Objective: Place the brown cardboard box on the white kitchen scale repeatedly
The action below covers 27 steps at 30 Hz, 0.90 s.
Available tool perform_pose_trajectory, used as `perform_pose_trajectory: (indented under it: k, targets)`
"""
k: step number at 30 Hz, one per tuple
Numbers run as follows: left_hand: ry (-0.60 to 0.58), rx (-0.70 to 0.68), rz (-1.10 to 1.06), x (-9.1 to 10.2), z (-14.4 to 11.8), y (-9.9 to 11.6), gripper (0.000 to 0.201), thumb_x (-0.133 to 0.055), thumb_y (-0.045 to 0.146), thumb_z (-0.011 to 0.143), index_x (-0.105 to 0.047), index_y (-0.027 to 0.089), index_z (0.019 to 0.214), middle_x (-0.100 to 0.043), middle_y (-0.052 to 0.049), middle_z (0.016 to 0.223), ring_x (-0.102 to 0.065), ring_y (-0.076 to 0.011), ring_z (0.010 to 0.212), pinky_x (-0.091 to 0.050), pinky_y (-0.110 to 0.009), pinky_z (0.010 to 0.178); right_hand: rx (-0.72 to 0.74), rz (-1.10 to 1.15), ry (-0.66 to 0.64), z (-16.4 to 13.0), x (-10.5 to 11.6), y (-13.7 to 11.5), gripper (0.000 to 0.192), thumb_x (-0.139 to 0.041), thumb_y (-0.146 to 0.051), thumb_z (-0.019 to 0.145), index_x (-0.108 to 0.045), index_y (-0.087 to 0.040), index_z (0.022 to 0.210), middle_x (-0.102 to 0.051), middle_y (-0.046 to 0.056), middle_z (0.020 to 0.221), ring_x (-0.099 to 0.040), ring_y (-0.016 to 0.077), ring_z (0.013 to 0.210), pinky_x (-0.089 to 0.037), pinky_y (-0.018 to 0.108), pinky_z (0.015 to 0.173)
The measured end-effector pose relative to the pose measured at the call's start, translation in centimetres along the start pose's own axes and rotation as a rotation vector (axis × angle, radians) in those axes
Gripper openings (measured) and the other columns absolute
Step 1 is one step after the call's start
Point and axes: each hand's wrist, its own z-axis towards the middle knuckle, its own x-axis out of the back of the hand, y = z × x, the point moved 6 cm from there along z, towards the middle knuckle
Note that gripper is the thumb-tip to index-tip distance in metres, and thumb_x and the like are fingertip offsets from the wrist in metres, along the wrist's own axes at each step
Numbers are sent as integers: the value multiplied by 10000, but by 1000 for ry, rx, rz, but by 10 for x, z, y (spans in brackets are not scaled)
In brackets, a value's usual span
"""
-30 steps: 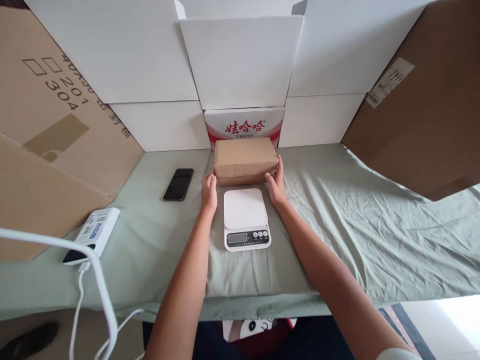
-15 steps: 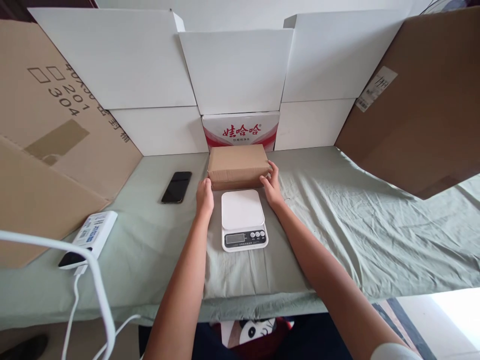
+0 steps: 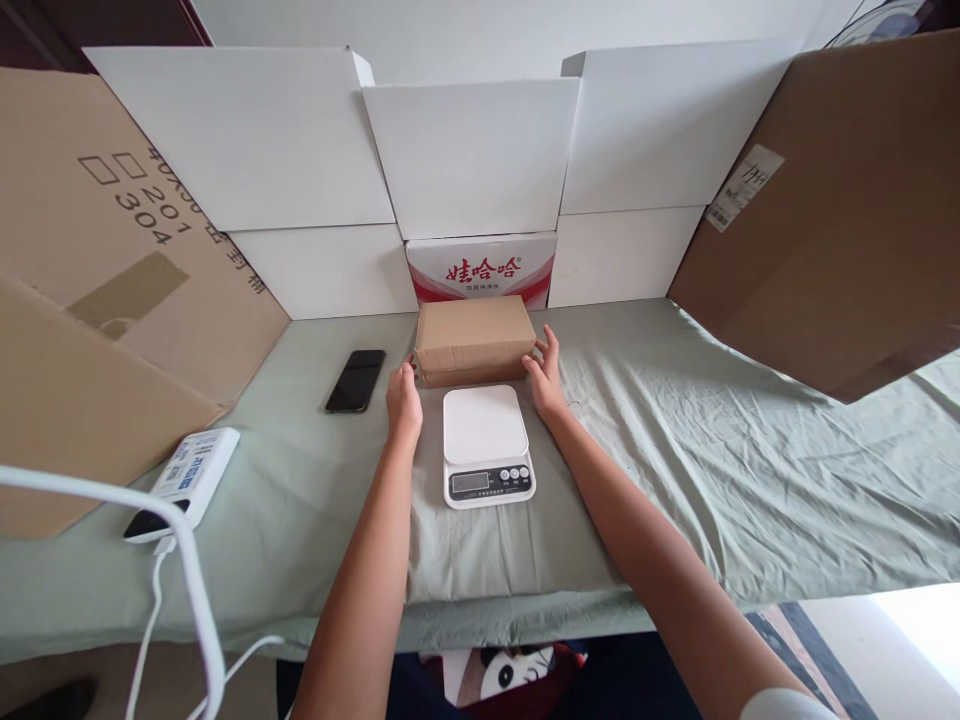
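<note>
A closed brown cardboard box lies flat on the cloth between my hands. My left hand is by the box's left end, fingers loosely extended and a small gap between them and the cardboard. At the opposite end, my right hand has its thumb by the front corner, and its fingers are spread away from the side. Whether the right thumb still touches the box I cannot tell. Just in front of the box sits a white digital kitchen scale with a bare platform and a blank-looking display.
White boxes form a wall behind, above a red-lettered carton. Large cardboard panels stand left and right. A black phone and a white power bank with a cable lie left on the green cloth.
My left hand has drawn slightly left, off the box's end. The right fingers have loosened outward a little. The box and scale stay in place, while the whole view has tilted up slightly.
</note>
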Motion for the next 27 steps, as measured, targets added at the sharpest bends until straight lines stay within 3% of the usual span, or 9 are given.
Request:
perform_pose_trajectory:
  k: [7, 17, 22, 27]
  targets:
    - [-28, 30, 112, 0, -1, 0, 544, -378, 523, 1081, -690, 202, 1389, -709, -123, 1280, -677, -242, 1103, -517, -352, 960, -27, -90, 12, 2, 4, 5, 810, -582, -511, 916, -264, -302, 1631, -480, 145, 1593, -584, 299, 1380, -444, 513, 1191]
    - [-47, 59, 57, -5, -6, 12, 539, -384, 488, 1073, -701, 160, 1360, -749, -140, 1230, -705, -237, 1045, -548, -356, 919, -52, -113, 61, 3, 10, 10, 711, -558, -507, 927, -356, -312, 1579, -516, 128, 1563, -581, 293, 1365, -467, 523, 1175]
    - [-66, 9, 57, -7, -8, 18, 461, -472, 505, 1040, -738, 198, 1260, -732, -131, 1294, -692, -260, 1143, -554, -368, 970, -71, -83, 88, 5, 12, 14, 673, -556, -483, 904, -404, -306, 1536, -524, 127, 1541, -528, 300, 1433, -470, 527, 1177]
    - [-58, 43, 94, -7, -9, 20, 355, -578, 365, 969, -750, 211, 1238, -726, -118, 1322, -677, -274, 1190, -541, -387, 1020, -92, -47, 112, 7, 13, 19, 640, -564, -477, 898, -436, -303, 1501, -540, 123, 1517, -545, 299, 1411, -480, 521, 1162]
